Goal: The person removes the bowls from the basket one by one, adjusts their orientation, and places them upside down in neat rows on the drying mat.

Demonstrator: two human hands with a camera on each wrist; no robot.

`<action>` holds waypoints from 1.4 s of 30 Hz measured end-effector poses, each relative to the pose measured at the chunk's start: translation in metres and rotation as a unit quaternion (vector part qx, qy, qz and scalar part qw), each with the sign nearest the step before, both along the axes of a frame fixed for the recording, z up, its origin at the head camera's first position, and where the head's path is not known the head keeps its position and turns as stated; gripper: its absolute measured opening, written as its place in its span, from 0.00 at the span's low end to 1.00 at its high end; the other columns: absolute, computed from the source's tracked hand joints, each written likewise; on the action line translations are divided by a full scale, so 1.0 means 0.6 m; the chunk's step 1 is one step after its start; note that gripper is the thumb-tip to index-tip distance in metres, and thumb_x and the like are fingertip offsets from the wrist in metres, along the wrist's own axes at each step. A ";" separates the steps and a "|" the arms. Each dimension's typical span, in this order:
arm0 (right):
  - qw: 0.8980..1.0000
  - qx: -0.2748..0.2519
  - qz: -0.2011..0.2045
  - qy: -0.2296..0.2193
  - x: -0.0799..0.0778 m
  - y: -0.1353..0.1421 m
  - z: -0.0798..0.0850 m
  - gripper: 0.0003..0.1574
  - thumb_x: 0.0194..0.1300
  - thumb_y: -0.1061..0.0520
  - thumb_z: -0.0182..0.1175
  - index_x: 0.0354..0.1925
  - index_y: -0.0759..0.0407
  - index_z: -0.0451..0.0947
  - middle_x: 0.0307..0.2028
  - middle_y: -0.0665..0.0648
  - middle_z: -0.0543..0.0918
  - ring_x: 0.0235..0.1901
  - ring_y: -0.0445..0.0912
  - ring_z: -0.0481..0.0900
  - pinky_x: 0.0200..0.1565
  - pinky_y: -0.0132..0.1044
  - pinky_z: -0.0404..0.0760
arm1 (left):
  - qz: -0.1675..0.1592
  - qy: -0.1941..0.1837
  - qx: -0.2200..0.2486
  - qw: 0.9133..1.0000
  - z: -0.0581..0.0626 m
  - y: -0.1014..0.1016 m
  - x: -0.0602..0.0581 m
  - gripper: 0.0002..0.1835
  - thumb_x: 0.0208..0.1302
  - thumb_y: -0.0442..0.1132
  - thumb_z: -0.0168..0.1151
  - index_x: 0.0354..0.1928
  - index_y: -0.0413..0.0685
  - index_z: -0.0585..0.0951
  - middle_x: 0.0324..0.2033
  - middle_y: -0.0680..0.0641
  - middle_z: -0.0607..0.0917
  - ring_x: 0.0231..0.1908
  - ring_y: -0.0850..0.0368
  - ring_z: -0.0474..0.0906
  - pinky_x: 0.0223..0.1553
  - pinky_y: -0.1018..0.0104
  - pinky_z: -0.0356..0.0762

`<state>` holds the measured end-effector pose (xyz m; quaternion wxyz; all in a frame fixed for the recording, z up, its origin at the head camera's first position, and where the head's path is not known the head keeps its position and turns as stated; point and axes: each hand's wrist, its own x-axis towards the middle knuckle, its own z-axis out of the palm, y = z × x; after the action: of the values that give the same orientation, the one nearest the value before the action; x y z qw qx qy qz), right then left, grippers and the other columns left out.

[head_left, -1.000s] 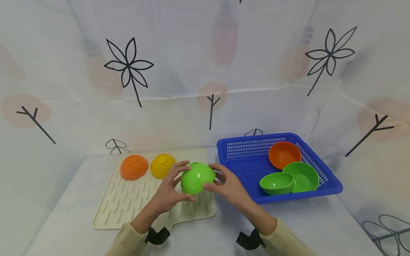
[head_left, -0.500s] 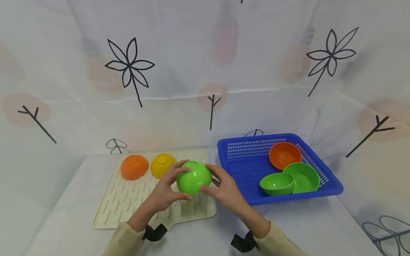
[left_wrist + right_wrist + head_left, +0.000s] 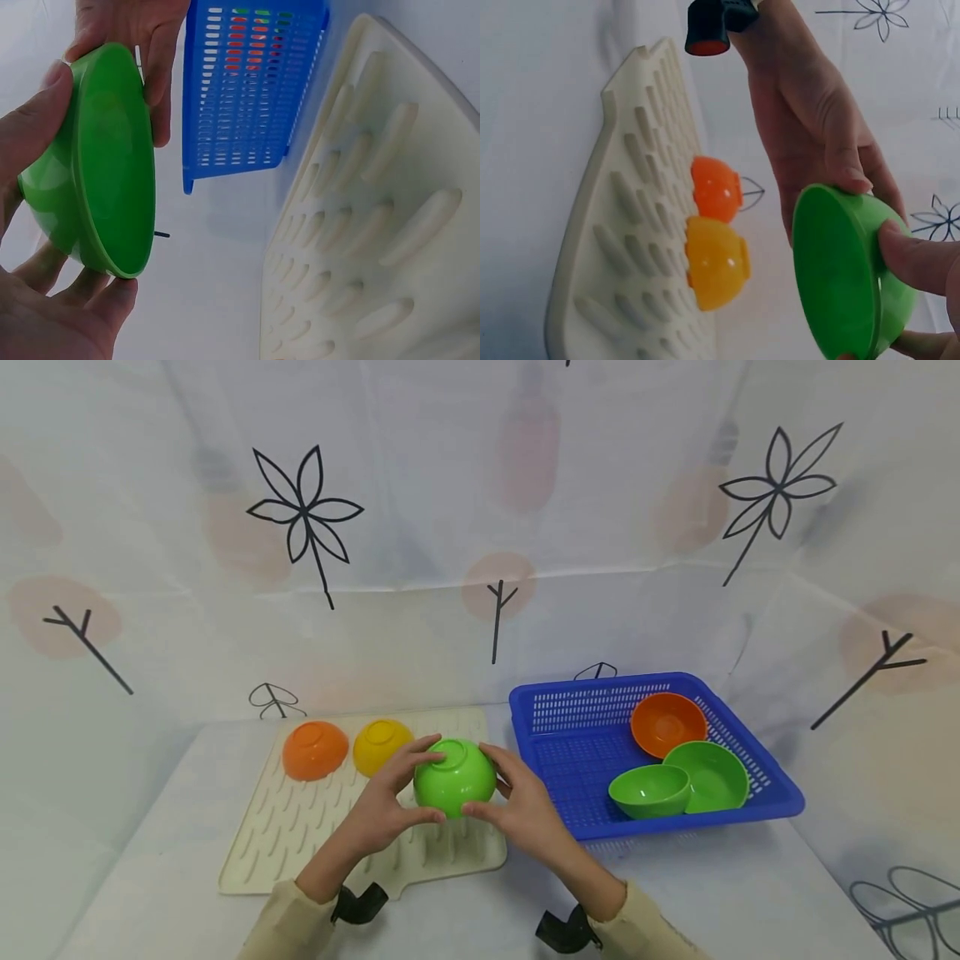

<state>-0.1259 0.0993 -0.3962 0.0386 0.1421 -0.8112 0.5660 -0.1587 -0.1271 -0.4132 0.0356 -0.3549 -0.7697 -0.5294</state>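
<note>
Between both hands a green bowl (image 3: pixel 454 781) is held upside down, its base ring facing up. My left hand (image 3: pixel 386 806) grips its left side, thumb low and fingers near the base. On the opposite side my right hand (image 3: pixel 525 806) grips it, thumb at the near edge. In the left wrist view the hollow inside of the green bowl (image 3: pixel 116 165) shows, with nothing in it. The bowl is above a cream drying mat (image 3: pixel 277 843) with raised ridges, apart from it. An orange bowl (image 3: pixel 315 750) and a yellow bowl (image 3: pixel 380 746) sit upside down on the mat's far part.
A blue perforated basket (image 3: pixel 570 760) stands to the right of the mat. Inside it are an orange bowl (image 3: pixel 667 725) and two green bowls, one leaning (image 3: pixel 712 777) behind the other (image 3: pixel 648 791). A printed white cloth (image 3: pixel 420 635) hangs behind.
Both hands have moved slightly left with the green bowl, farther over the mat. The bowl has tipped so its base ring shows more. The mat's bowls and the basket stay put.
</note>
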 end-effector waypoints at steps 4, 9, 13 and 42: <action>1.000 0.000 -0.006 0.006 -0.001 -0.006 -0.008 0.50 0.55 0.63 0.75 0.71 0.68 0.62 0.67 0.66 0.68 0.68 0.61 0.65 0.62 0.51 0.72 | 0.008 -0.001 0.002 1.000 -0.008 -0.002 -0.006 0.35 0.50 0.33 0.78 0.62 0.52 0.76 0.72 0.43 0.64 0.71 0.44 0.59 0.67 0.44 0.62; 0.999 0.003 -0.024 0.030 -0.005 -0.019 -0.028 0.47 0.58 0.66 0.72 0.70 0.70 0.62 0.68 0.69 0.65 0.68 0.63 0.64 0.62 0.52 0.71 | 0.044 0.001 -0.005 0.999 -0.023 -0.001 -0.015 0.35 0.48 0.37 0.80 0.61 0.56 0.78 0.72 0.48 0.66 0.71 0.47 0.61 0.66 0.45 0.63; 0.996 0.037 -0.046 0.060 -0.012 -0.029 -0.049 0.45 0.59 0.67 0.70 0.70 0.70 0.63 0.68 0.70 0.65 0.67 0.62 0.66 0.62 0.51 0.72 | 0.075 -0.001 -0.017 0.997 -0.033 0.002 -0.024 0.35 0.47 0.39 0.81 0.60 0.55 0.78 0.71 0.46 0.68 0.70 0.45 0.63 0.65 0.42 0.65; 0.988 0.019 -0.154 0.016 -0.106 -0.069 -0.114 0.42 0.56 0.72 0.69 0.68 0.70 0.66 0.67 0.71 0.68 0.66 0.63 0.67 0.65 0.52 0.69 | 0.174 -0.101 -0.040 0.979 -0.084 0.032 -0.116 0.44 0.50 0.34 0.79 0.71 0.45 0.69 0.70 0.45 0.69 0.69 0.45 0.64 0.67 0.45 0.64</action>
<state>-0.1895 0.0582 -0.4647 0.1351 0.0253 -0.8331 0.5359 -0.2284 -0.1080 -0.4639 0.0350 -0.1618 -0.8399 -0.5170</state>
